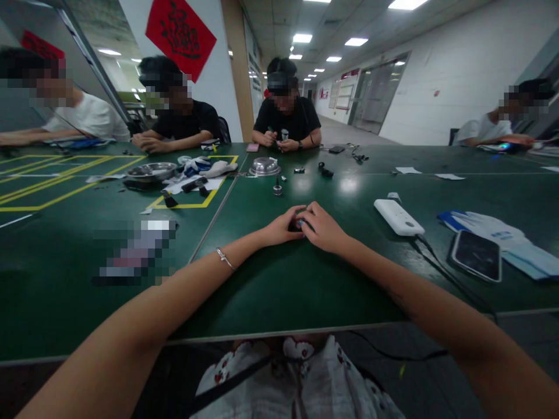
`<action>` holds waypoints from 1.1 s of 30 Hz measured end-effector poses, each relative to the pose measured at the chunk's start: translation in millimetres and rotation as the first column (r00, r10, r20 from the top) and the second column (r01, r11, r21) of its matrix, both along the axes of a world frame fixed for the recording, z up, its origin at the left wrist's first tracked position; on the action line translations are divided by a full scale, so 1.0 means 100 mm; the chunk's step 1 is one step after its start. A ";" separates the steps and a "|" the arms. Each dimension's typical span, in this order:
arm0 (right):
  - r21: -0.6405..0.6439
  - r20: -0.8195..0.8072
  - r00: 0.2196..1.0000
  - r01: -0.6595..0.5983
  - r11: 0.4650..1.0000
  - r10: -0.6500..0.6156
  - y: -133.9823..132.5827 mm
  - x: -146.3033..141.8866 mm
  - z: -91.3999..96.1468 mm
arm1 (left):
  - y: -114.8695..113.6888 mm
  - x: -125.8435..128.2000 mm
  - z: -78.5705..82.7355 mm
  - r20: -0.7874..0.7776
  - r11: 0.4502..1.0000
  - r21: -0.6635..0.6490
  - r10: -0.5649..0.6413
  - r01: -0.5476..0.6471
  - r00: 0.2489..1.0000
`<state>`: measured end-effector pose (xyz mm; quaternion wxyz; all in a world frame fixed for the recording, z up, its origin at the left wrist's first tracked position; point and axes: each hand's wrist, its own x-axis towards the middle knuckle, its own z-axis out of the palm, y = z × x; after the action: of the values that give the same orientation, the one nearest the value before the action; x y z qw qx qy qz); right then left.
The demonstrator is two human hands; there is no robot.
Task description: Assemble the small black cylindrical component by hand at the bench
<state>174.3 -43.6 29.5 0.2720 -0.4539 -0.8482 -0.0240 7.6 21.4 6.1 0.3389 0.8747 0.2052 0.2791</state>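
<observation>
My left hand (280, 226) and my right hand (324, 228) meet above the green table (279, 285), fingertips close together. Both are closed, fingers bent around a small dark thing (297, 222) that is mostly hidden between them; its kind does not show. A silver bracelet (225, 258) circles my left wrist. Just beyond the hands stands a small round metal part (278, 190). Farther off, a shiny metal bowl (264, 166) lies upside down, with small dark parts (325, 169) to its right.
On the right are a white power bank (399, 218) with a cable, a smartphone (476, 255) and a white-blue packet (502, 233). At left sit a blurred-out object (135, 253), a metal dish (152, 170) and gloves (218, 169). Several people sit around the table.
</observation>
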 end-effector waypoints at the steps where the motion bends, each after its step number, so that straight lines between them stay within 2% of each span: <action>1: 0.000 -0.011 1.000 -0.010 1.000 0.010 0.01 0.00 -0.02 | 0.00 0.00 0.00 -0.012 1.000 -0.007 0.006 -0.006 1.000; 7: -0.014 -0.033 0.999 -0.021 1.000 0.020 0.05 -0.01 -0.10 | 0.03 0.01 -0.03 -0.046 0.999 -0.007 0.036 -0.037 0.998; 17: -0.056 0.027 1.000 0.001 0.998 0.000 0.05 -0.02 -0.05 | 0.07 0.02 -0.11 0.024 0.999 -0.023 0.033 -0.033 0.999; 33: -0.065 -0.031 1.000 0.000 0.998 -0.002 0.07 -0.02 -0.07 | 0.09 -0.01 -0.06 -0.052 0.999 -0.034 0.025 -0.026 0.998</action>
<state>171.8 -36.5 22.4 0.2703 -0.4631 -0.8440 0.0107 7.1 30.6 0.1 0.3449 0.8730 0.2298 0.2571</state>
